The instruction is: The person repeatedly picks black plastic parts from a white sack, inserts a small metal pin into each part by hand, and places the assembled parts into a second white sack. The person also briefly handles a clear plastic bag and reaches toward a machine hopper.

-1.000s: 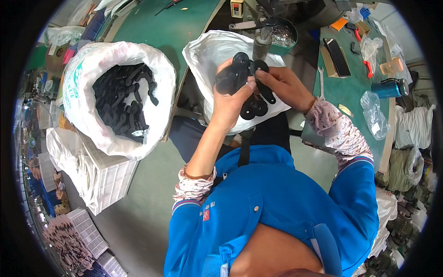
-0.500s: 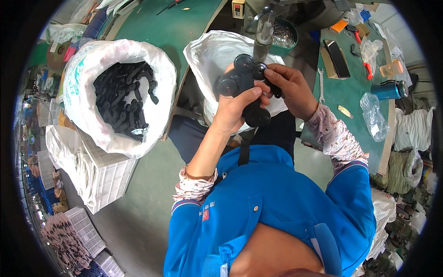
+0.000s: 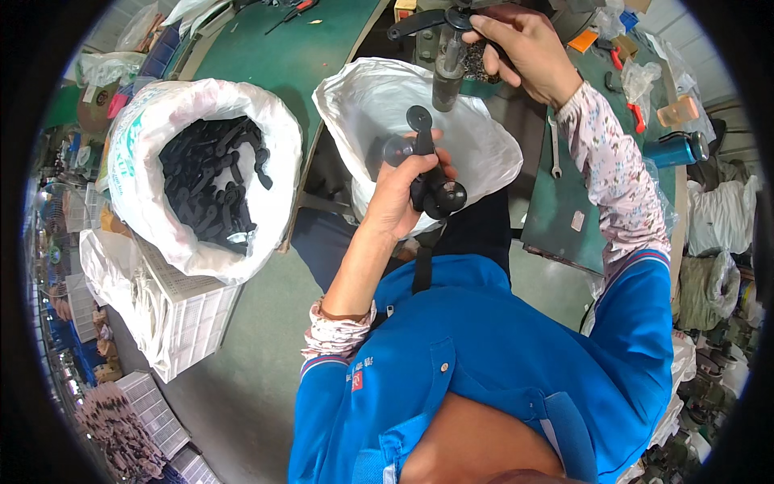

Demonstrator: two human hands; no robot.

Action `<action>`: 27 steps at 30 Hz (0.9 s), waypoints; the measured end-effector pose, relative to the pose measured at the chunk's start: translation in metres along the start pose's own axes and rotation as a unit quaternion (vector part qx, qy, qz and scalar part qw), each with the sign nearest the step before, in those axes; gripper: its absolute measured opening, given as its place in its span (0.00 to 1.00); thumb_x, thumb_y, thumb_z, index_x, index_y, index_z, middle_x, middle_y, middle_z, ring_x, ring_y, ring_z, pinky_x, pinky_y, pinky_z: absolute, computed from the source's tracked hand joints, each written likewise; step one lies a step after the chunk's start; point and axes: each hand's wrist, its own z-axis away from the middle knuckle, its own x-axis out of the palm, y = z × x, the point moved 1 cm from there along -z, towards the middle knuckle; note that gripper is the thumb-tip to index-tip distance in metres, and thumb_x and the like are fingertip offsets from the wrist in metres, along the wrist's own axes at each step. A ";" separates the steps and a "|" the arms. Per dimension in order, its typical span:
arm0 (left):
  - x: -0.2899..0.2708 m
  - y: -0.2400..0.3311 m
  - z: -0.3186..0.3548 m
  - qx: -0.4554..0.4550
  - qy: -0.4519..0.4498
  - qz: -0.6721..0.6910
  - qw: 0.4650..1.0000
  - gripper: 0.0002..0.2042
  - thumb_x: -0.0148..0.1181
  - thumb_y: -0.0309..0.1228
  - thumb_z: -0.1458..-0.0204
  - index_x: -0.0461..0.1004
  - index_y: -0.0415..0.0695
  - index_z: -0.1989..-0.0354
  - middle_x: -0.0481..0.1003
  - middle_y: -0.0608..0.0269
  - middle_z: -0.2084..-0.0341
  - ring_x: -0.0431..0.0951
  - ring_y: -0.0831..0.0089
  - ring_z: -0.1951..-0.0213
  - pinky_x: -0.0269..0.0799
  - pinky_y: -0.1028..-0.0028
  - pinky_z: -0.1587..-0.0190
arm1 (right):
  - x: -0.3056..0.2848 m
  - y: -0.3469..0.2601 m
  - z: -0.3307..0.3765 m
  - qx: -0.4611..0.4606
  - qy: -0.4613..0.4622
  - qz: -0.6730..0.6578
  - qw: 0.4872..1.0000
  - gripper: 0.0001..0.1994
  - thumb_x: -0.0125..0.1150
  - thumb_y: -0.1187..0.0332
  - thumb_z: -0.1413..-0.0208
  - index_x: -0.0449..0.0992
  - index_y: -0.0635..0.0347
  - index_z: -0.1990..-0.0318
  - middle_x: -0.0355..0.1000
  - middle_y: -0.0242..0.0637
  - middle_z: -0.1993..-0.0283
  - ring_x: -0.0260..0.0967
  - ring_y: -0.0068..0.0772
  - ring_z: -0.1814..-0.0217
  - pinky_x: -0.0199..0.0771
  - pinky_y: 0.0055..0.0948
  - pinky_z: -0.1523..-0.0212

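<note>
Holding: left hand (image 3: pixel 401 196) clamped round black levers (image 3: pixel 430 173), kept over white bag (image 3: pixel 363 105).
Press: right hand (image 3: pixel 522 47) pinched another lever (image 3: pixel 419 22) onto the grey post (image 3: pixel 447 73).

Bright blue work jacket, collar open, small red patch with pale lettering on the chest, silver snap buttons down the front. Under it, floral-print sleeves in pink and white, showing past blue cuffs edged with striped trim. Bare left hand (image 3: pixel 403 194) and right hand (image 3: pixel 520 44), no gloves.
</note>
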 end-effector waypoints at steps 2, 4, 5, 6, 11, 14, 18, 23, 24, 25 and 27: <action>0.000 0.004 0.000 0.007 -0.028 -0.026 0.999 0.20 0.56 0.26 0.49 0.65 0.39 0.46 0.74 0.59 0.65 0.76 0.69 0.64 0.75 0.69 0.60 | -0.016 0.038 -0.006 -0.002 -0.011 0.035 0.999 0.14 0.54 0.66 0.40 0.70 0.66 0.52 0.74 0.35 0.72 0.62 0.17 0.85 0.61 0.16 0.84; -0.002 0.006 0.001 0.021 -0.037 -0.054 0.998 0.20 0.56 0.25 0.49 0.65 0.38 0.46 0.73 0.59 0.65 0.76 0.69 0.63 0.74 0.70 0.59 | -0.008 0.046 0.003 -0.009 -0.048 0.041 0.998 0.20 0.55 0.63 0.40 0.68 0.66 0.45 0.75 0.37 0.62 0.67 0.15 0.79 0.64 0.14 0.82; -0.003 0.007 0.001 0.029 -0.038 -0.071 0.996 0.19 0.57 0.25 0.49 0.65 0.38 0.47 0.73 0.59 0.65 0.76 0.69 0.63 0.73 0.71 0.60 | -0.004 0.048 0.013 0.003 -0.043 0.024 0.999 0.20 0.55 0.62 0.40 0.69 0.66 0.45 0.75 0.37 0.61 0.69 0.16 0.76 0.66 0.15 0.79; -0.004 0.007 0.001 0.037 -0.041 -0.087 0.995 0.18 0.57 0.25 0.49 0.66 0.38 0.48 0.73 0.60 0.65 0.76 0.69 0.63 0.73 0.72 0.60 | -0.001 0.051 0.021 0.015 -0.037 0.009 0.999 0.21 0.55 0.61 0.40 0.69 0.66 0.45 0.75 0.37 0.60 0.70 0.17 0.73 0.68 0.16 0.77; -0.001 -0.004 -0.001 -0.006 -0.071 -0.085 0.994 0.16 0.58 0.24 0.48 0.68 0.37 0.50 0.73 0.61 0.65 0.76 0.70 0.62 0.73 0.72 0.58 | 0.030 0.106 0.070 0.043 -0.151 0.018 0.987 0.20 0.55 0.59 0.40 0.71 0.63 0.46 0.74 0.37 0.55 0.71 0.28 0.55 0.68 0.26 0.55; 0.004 -0.009 -0.001 -0.037 -0.063 -0.068 0.995 0.15 0.56 0.23 0.46 0.68 0.36 0.51 0.74 0.59 0.66 0.77 0.68 0.62 0.75 0.71 0.60 | 0.034 0.107 0.069 0.053 -0.091 -0.107 0.989 0.14 0.51 0.64 0.38 0.72 0.65 0.52 0.73 0.39 0.53 0.70 0.29 0.53 0.69 0.28 0.50; -0.022 -0.006 -0.010 0.020 0.064 0.008 0.998 0.17 0.56 0.25 0.47 0.66 0.34 0.49 0.73 0.52 0.64 0.77 0.63 0.60 0.79 0.66 0.61 | 0.013 0.090 0.076 -0.049 -0.001 -0.073 0.996 0.10 0.47 0.74 0.39 0.71 0.63 0.53 0.73 0.39 0.58 0.71 0.31 0.59 0.72 0.30 0.54; -0.026 -0.008 -0.014 -0.004 0.059 0.024 0.998 0.17 0.58 0.29 0.46 0.68 0.35 0.50 0.73 0.53 0.62 0.77 0.65 0.60 0.79 0.65 0.62 | 0.040 0.090 0.128 -0.327 -0.147 0.319 0.877 0.29 0.57 0.86 0.58 0.71 0.55 0.45 0.69 0.44 0.55 0.69 0.39 0.56 0.72 0.29 0.62; -0.022 -0.010 -0.012 -0.012 0.046 0.011 0.999 0.17 0.58 0.30 0.46 0.68 0.35 0.50 0.73 0.54 0.62 0.77 0.66 0.60 0.79 0.65 0.63 | 0.043 0.092 0.125 -0.354 -0.140 0.325 0.866 0.29 0.57 0.86 0.59 0.71 0.55 0.44 0.70 0.44 0.54 0.70 0.40 0.56 0.72 0.29 0.61; -0.016 -0.012 -0.010 -0.025 0.053 0.015 0.998 0.17 0.58 0.32 0.45 0.68 0.36 0.50 0.73 0.54 0.62 0.77 0.67 0.61 0.79 0.66 0.64 | 0.043 0.096 0.119 -0.378 -0.129 0.332 0.855 0.30 0.57 0.86 0.59 0.71 0.55 0.44 0.70 0.44 0.54 0.70 0.40 0.56 0.73 0.30 0.61; -0.003 -0.012 -0.005 -0.044 0.065 0.024 0.997 0.18 0.58 0.35 0.44 0.68 0.36 0.50 0.73 0.55 0.62 0.77 0.68 0.63 0.78 0.68 0.66 | 0.037 0.097 0.112 -0.390 -0.093 0.329 0.855 0.29 0.58 0.85 0.59 0.71 0.54 0.44 0.72 0.44 0.54 0.72 0.40 0.57 0.74 0.30 0.61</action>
